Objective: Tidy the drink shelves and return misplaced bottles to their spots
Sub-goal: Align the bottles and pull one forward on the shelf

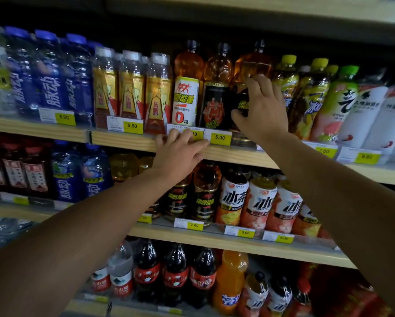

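My right hand (261, 109) grips an amber drink bottle with a black label (251, 65) that stands on the upper wooden shelf (123, 139); the hand hides most of the label. Beside it on the left stand a matching black-label bottle (216, 88) and a white-label amber bottle (186, 88). My left hand (180, 148) rests on the front edge of that shelf, fingers lying over a yellow price tag, holding nothing.
Blue bottles (52, 74) and gold-red bottles (131, 88) fill the upper shelf's left side, yellow-cap and white bottles (361, 113) the right. The middle shelf (214, 239) carries red, blue, black-label and orange tea bottles. Cola bottles (176, 271) and an orange soda stand below.
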A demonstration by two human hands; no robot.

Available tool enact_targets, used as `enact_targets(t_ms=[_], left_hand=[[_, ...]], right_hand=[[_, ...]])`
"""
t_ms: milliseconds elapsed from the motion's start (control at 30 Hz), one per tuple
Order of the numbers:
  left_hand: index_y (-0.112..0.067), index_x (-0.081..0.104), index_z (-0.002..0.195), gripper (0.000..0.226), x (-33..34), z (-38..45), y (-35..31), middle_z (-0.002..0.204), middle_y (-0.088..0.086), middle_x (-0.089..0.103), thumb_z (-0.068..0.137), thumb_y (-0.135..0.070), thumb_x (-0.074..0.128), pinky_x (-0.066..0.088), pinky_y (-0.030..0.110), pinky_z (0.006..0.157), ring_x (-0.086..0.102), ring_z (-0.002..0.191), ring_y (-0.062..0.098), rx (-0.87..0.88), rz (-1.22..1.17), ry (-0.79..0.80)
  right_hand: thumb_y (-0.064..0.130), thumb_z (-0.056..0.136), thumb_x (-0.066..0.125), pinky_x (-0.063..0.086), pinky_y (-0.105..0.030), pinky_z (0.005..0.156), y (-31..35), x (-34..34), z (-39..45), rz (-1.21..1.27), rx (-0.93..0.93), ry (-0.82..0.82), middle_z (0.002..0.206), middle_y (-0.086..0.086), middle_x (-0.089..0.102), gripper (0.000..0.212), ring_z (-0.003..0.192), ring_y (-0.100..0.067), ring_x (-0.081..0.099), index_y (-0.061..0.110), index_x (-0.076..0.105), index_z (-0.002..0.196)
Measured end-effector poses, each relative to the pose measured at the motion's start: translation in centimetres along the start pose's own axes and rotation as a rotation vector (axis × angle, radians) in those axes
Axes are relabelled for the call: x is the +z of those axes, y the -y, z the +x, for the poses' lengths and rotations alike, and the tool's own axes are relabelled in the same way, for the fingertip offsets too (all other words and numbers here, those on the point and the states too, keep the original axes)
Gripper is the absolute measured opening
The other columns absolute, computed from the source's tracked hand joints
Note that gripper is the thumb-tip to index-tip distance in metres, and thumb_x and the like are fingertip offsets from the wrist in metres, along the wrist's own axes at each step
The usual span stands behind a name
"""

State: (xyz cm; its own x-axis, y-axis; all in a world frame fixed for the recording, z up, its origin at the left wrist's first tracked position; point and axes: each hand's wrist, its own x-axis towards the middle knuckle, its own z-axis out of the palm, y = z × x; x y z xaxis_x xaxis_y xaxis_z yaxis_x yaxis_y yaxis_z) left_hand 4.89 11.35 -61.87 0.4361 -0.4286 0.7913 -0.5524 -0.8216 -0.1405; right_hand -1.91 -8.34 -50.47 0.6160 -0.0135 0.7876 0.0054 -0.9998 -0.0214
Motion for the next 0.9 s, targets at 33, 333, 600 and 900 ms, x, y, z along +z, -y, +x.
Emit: enact_targets(t_ms=[33, 333, 600, 900], left_hand=[[-0.039, 0.062, 0.126, 0.040, -0.1, 0.1, -0.1, 0.110, 0.000, 0.055, 0.088, -0.045, 0.067, 0.036, 0.049, 0.083, 0.047, 0.103, 0.030, -0.008, -0.006, 0.008], [-0.036, 0.062, 0.125, 0.044, 1.6, -0.5, -0.2, 0.105, 0.003, 0.057, 0.083, -0.043, 0.073, 0.040, 0.059, 0.088, 0.047, 0.096, 0.032, 0.008, 0.045, -0.122], [-0.037, 0.059, 0.127, 0.040, 2.3, -0.7, 0.0, 0.108, 0.001, 0.058, 0.091, -0.049, 0.045, 0.039, 0.057, 0.091, 0.049, 0.098, 0.032, 0.029, 0.057, -0.152], [-0.037, 0.061, 0.126, 0.038, 2.1, -0.7, -0.1, 0.107, 0.001, 0.058, 0.091, -0.047, 0.049, 0.037, 0.056, 0.092, 0.050, 0.099, 0.033, 0.006, 0.001, -0.135]], right_hand=[[0.041, 0.088, 0.059, 0.029, -0.048, 0.115, 0.1, -0.3, 0.8, -0.009, 0.002, -0.020, 0.150, -0.009, 0.034, 0.067, 0.139, -0.035, 0.029, 0.014, 0.037, 0.145], [0.053, 0.082, 0.067, 0.015, -0.052, 0.120, -0.1, -1.6, 6.6, -0.098, 0.115, -0.062, 0.160, -0.010, 0.022, 0.094, 0.146, -0.036, 0.019, 0.023, 0.016, 0.156], [0.059, 0.080, 0.068, 0.006, -0.059, 0.120, 0.1, -1.7, 9.3, -0.106, 0.269, 0.038, 0.146, -0.017, 0.045, 0.105, 0.143, -0.038, 0.029, 0.020, 0.008, 0.157], [0.047, 0.081, 0.071, 0.037, -0.049, 0.109, 0.5, -2.9, 5.0, 0.129, 0.171, -0.173, 0.145, -0.010, 0.045, 0.096, 0.133, -0.038, 0.040, 0.026, 0.014, 0.156]])
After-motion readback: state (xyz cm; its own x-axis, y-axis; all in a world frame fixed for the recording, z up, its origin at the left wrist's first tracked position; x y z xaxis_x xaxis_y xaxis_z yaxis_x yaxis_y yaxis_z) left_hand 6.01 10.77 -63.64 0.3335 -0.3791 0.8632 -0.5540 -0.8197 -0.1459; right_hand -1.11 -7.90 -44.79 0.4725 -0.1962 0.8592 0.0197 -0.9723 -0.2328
